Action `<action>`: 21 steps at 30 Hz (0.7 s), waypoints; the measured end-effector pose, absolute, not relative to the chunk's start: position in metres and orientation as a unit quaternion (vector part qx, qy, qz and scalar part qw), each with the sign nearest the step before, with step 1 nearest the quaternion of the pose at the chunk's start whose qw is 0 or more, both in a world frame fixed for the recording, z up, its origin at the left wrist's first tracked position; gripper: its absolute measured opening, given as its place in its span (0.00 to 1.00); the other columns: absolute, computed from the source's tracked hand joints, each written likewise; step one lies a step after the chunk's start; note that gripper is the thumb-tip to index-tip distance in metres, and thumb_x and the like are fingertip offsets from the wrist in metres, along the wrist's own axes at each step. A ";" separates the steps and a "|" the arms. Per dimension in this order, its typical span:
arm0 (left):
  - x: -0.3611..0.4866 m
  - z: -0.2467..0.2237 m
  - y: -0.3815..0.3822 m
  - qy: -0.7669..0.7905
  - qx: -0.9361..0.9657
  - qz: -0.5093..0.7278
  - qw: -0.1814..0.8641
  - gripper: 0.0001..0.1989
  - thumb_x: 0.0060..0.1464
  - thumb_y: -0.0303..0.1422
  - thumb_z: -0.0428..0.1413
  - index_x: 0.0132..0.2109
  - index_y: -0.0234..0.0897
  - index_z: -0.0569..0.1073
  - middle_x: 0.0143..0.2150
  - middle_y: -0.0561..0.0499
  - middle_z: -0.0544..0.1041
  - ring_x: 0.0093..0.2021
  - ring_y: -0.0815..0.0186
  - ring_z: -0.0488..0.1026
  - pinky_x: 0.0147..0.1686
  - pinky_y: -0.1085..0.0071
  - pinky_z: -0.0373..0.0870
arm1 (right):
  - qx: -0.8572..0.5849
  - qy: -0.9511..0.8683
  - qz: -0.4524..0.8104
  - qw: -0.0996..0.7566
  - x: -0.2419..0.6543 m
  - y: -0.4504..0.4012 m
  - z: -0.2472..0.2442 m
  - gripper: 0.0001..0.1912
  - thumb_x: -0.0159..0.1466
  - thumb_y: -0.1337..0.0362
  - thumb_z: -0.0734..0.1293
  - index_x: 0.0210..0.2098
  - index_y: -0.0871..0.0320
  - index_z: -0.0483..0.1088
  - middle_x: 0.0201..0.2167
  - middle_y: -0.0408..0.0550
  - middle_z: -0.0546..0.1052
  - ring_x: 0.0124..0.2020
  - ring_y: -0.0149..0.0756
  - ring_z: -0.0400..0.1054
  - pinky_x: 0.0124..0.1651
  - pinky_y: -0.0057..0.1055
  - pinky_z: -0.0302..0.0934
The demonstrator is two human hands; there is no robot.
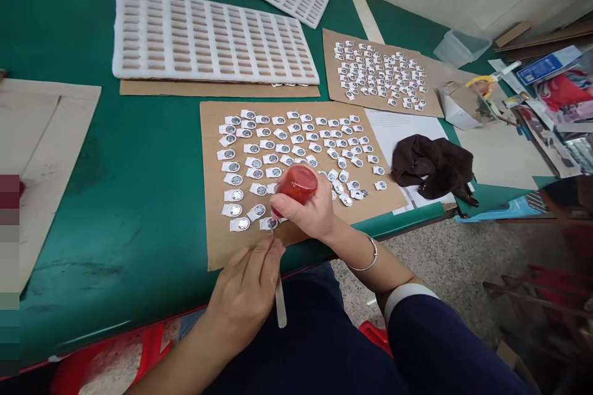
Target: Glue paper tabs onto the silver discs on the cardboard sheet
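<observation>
"Your right hand (pixel 315 212)?"
"Closed around one red bottle (pixel 298 184), centre of frame."
"Your left hand (pixel 245 289)?"
"Closed on one pale stick (pixel 280 307), lower centre; near your right hand, just below it."
"Tags (pixel 239 224)?"
"White, in rows, on one brown card (pixel 218 252), centre of frame; one just beside your bottle's lower end."
"Around your card?"
"One dark cloth (pixel 417 160), right; one white tray (pixel 118 37), upper left."
</observation>
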State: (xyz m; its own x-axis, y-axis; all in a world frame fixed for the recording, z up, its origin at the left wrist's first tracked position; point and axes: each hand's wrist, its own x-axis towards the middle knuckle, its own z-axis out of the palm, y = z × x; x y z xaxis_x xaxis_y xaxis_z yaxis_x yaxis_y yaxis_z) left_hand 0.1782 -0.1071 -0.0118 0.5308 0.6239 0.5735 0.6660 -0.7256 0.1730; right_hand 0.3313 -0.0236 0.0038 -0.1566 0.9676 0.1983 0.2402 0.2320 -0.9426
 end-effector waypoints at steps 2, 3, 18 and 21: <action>0.179 -0.012 -0.108 -0.370 -0.875 -0.306 0.056 0.10 0.54 0.17 0.56 0.45 0.19 0.71 0.39 0.32 0.79 0.37 0.54 0.79 0.35 0.60 0.76 | -0.453 -0.646 0.393 0.472 0.329 -0.023 0.005 0.18 0.56 0.48 0.71 0.31 0.55 0.65 0.23 0.42 0.70 0.25 0.32 0.65 0.32 0.34 0.65; 0.179 -0.012 -0.108 -0.370 -0.877 -0.300 0.066 0.09 0.54 0.16 0.55 0.44 0.19 0.71 0.39 0.32 0.79 0.36 0.54 0.79 0.34 0.60 0.76 | -0.445 -0.651 0.385 0.479 0.327 -0.022 0.006 0.18 0.55 0.49 0.71 0.30 0.55 0.65 0.23 0.42 0.70 0.25 0.32 0.64 0.31 0.34 0.64; 0.182 -0.012 -0.111 -0.358 -0.889 -0.255 0.128 0.09 0.54 0.16 0.53 0.43 0.20 0.73 0.39 0.32 0.79 0.33 0.57 0.78 0.33 0.63 0.75 | -0.426 -0.701 0.350 0.452 0.322 -0.020 0.000 0.16 0.56 0.49 0.71 0.28 0.54 0.67 0.26 0.43 0.72 0.27 0.32 0.65 0.34 0.32 0.63; 0.182 -0.013 -0.112 -0.361 -0.889 -0.252 0.126 0.09 0.53 0.16 0.55 0.43 0.19 0.73 0.39 0.32 0.79 0.33 0.57 0.78 0.33 0.63 0.75 | -0.433 -0.699 0.356 0.444 0.323 -0.020 0.001 0.18 0.55 0.47 0.71 0.28 0.54 0.67 0.25 0.42 0.72 0.26 0.32 0.64 0.33 0.31 0.63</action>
State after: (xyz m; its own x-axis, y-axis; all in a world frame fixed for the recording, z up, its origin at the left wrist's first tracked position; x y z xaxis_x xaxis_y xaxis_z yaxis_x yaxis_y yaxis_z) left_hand 0.1824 -0.1123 -0.0126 0.6127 0.5783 0.5386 0.7050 -0.7080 -0.0417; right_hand 0.3225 -0.0201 0.0007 -0.2302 0.9217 0.3122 0.2886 0.3711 -0.8826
